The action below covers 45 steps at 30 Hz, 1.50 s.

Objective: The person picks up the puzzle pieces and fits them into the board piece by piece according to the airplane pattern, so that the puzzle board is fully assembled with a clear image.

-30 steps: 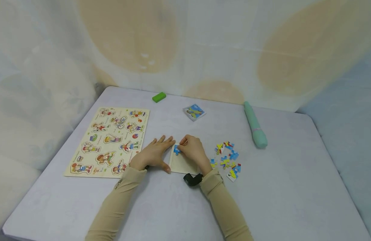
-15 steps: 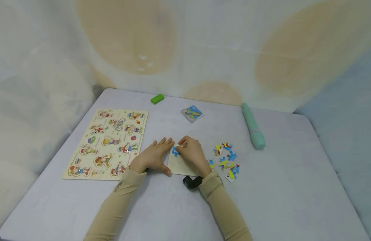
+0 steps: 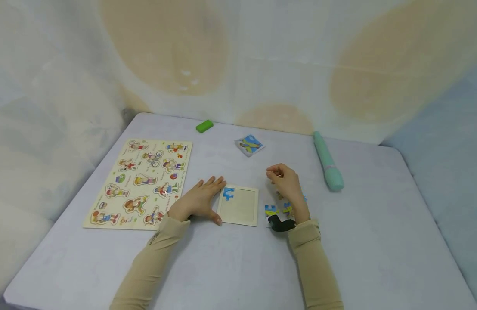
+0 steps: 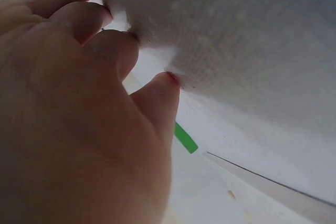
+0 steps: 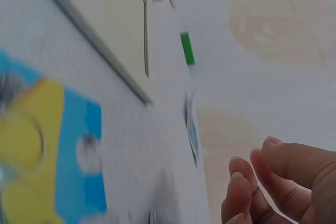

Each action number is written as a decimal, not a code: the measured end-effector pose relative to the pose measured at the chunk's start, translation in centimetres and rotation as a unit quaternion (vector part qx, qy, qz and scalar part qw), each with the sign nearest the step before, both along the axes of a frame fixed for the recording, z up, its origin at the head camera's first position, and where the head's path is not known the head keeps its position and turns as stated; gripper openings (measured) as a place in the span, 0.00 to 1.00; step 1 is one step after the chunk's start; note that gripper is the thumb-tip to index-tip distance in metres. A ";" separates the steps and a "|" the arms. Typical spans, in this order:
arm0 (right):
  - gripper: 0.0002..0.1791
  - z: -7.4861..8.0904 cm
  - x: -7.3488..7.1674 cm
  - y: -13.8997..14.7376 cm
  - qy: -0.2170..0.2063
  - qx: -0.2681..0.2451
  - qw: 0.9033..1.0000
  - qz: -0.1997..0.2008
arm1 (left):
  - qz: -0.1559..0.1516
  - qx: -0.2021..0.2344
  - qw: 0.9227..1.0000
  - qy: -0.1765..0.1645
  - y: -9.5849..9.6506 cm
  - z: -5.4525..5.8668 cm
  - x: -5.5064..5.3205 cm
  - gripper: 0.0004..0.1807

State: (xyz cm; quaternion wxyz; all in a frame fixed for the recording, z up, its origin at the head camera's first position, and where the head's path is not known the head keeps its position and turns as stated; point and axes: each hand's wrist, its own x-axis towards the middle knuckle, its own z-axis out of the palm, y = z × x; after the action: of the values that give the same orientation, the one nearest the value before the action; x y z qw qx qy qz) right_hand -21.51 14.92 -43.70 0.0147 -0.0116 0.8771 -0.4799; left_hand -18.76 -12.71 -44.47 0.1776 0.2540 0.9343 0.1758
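Observation:
A square wooden puzzle tray [image 3: 242, 209] lies in front of the person, with a blue jigsaw piece [image 3: 228, 193] in its far left corner. The left hand [image 3: 199, 201] rests fingers spread along the tray's left edge. To the right of the tray, the right hand [image 3: 288, 185] hovers near loose jigsaw pieces [image 3: 271, 210], partly hiding them. Its thumb and fingers are loosely bent, with nothing between them in the right wrist view. A blue and yellow jigsaw piece [image 5: 79, 114] shows large and blurred in that view.
A big wooden board of cartoon figures [image 3: 139, 181] lies on the left. Toward the back are a green block [image 3: 204, 126] and a small picture card [image 3: 249, 144]. A mint-green tapered object [image 3: 328, 163] lies at the back right.
The right hand has left the blue piece in the tray's corner and moved right, over toward the loose pieces. The left hand stays at the tray's edge.

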 end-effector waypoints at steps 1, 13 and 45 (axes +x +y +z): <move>0.14 -0.1 0.1 0.8 -0.006 0.002 1.000 -0.006 | -0.001 -0.001 1.000 0.001 0.0 0.0 0.0 0.66; 0.19 -1.1 0.3 6.7 -0.052 0.006 0.996 -0.070 | 0.000 -0.001 1.000 -0.002 0.0 -0.1 -0.1 0.66; 0.17 -1.3 1.1 6.8 -0.035 0.140 0.990 0.001 | 0.005 0.008 1.000 -0.001 -0.1 0.1 0.1 0.66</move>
State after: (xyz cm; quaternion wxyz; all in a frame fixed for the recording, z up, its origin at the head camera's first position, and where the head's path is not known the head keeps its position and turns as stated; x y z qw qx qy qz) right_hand -20.39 21.72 -45.04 0.0469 0.0064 0.9345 -0.3529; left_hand -18.63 -12.78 -44.36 0.1760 0.2501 0.9341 0.1844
